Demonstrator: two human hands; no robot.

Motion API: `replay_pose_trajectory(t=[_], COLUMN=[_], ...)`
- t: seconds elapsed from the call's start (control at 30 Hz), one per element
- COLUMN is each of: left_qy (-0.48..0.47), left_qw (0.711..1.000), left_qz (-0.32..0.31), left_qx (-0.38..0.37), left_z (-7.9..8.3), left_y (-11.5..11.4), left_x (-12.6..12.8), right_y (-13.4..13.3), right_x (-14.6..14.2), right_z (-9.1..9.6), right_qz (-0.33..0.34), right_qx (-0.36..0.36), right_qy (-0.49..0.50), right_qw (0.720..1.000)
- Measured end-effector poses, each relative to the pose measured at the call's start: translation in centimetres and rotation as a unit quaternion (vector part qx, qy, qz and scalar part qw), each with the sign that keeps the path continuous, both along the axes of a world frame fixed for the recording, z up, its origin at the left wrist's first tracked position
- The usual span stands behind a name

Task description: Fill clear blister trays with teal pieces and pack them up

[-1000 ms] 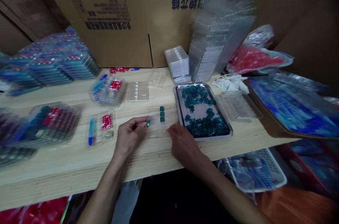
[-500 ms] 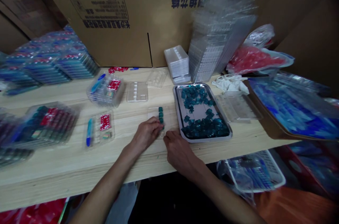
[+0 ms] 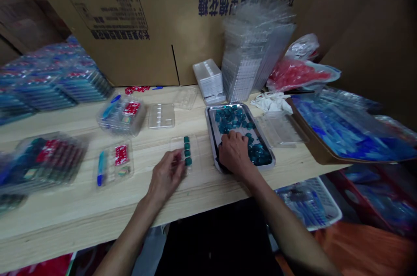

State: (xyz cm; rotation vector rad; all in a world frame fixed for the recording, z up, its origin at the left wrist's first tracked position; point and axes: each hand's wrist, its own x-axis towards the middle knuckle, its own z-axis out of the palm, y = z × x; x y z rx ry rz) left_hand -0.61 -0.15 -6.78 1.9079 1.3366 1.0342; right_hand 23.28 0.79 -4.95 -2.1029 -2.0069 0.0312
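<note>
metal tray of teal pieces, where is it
The metal tray sits right of centre in the head view, under the right hand, with a clear plastic tray just to its left.

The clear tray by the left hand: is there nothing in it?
No, the clear plastic tray beside the left hand holds a short row of teal pieces.

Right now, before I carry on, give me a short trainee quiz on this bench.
1. What is the right hand over? A: the metal tray of teal pieces; B: the red plastic bag; C: the white wire basket.
2. True or false: the left hand is beside the small clear tray holding a row of teal pieces.
3. Fill in: the tall stack of clear trays stands ___ the metal tray.

Key: 1 A; 2 true; 3 behind.
</note>
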Motion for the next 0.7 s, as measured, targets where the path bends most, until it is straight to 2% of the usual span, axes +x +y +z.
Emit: replay_pose_trajectory(t=[0.07,0.13,0.23,0.33,0.4,0.53,0.6,0.7], left_qy=[-0.095,-0.191,-0.304,-0.365,-0.407,-0.473,-0.485,-0.485], left_qw=[0.991,0.969,0.923,0.890,0.861,0.796,0.787,0.790], left_qz=[0.079,0.110,0.070,0.051,0.056,0.059,0.051,0.038], left_qx=[-0.045,-0.110,-0.227,-0.270,-0.300,-0.373,-0.379,-0.373], left_z=[1.0,2.0,3.1,3.4,3.4,3.4,3.3,3.2], left_y=[-0.4,-0.5,-0.2,0.3,0.5,0.5,0.3,0.1], left_x=[0.3,1.4,3.6,5.2,5.2,4.0,3.5,3.1], right_y=[0.4,0.2,-1.2,-2.5,-2.9,-2.6,-2.4,-2.2], right_x=[0.2,-0.5,-2.5,-4.0,-4.3,-4.2,-4.2,-4.3], right_z=[-0.3,-0.1,0.9,1.6,1.6,0.9,0.7,0.9], right_qz=[0.007,0.040,0.136,0.201,0.213,0.186,0.191,0.212], right_qx=[-0.001,0.018,0.049,0.070,0.088,0.106,0.096,0.080], right_qy=[-0.004,0.043,0.141,0.197,0.249,0.331,0.344,0.351], right_qw=[1.000,0.998,0.979,0.957,0.940,0.919,0.914,0.909])
